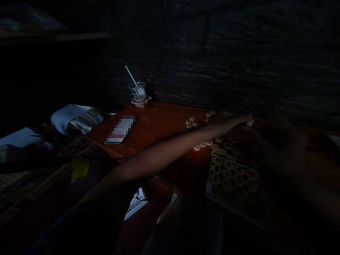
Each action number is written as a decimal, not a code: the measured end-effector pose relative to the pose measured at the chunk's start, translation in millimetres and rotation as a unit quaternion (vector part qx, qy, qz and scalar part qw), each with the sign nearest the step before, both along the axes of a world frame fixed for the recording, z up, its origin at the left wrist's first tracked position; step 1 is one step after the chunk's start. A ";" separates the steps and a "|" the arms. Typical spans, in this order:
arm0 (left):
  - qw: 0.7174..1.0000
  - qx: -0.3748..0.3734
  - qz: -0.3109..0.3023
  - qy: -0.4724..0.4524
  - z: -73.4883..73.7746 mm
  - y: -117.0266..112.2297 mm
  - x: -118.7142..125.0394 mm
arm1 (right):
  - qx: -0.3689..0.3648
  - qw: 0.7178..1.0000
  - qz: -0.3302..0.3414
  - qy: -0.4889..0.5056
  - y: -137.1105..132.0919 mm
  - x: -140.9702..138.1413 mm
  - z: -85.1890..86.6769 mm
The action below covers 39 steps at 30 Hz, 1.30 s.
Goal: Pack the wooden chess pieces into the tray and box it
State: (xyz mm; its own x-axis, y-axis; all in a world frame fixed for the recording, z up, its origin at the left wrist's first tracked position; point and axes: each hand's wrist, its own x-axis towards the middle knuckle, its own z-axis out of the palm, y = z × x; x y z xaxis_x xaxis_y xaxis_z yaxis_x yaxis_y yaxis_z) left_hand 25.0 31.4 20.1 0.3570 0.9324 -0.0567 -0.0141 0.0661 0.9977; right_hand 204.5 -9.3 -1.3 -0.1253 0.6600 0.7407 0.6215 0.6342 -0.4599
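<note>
My left arm reaches across the table to the right. My left hand (235, 119) is blurred, with its fingertips closed at a pale round Chinese chess piece (250, 123). My right hand (281, 145) is very dark and smeared, its fingers close to that same piece. Whether it also grips the piece is hidden. Below the hands lies a shallow box (209, 189) with rows of round Chinese chess pieces (227, 173) marked in red and dark characters. Several loose pieces (215, 147) lie on the table beyond the box, partly covered by my left forearm.
The reddish wooden table (159, 120) stands against a dark wall (180, 71). A clear plastic cup (138, 92) with a straw sits in a cardboard holder (140, 103) at the back corner. A phone (120, 130), partly pixelated, lies near the left edge. Bags and cloth lie further left.
</note>
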 end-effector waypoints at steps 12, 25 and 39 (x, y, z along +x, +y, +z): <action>0.995 0.094 -0.016 0.002 18.2 21.2 45.6 | -0.056 0.985 -0.039 0.161 14.5 12.7 13.1; 0.986 0.074 -0.095 -0.114 -21.8 -11.5 -12.4 | 0.000 0.995 0.096 -0.017 -2.1 1.4 2.5; 0.985 0.033 -0.047 -0.164 -20.3 -20.6 -12.1 | -0.050 0.994 0.096 -0.006 -3.4 1.9 4.0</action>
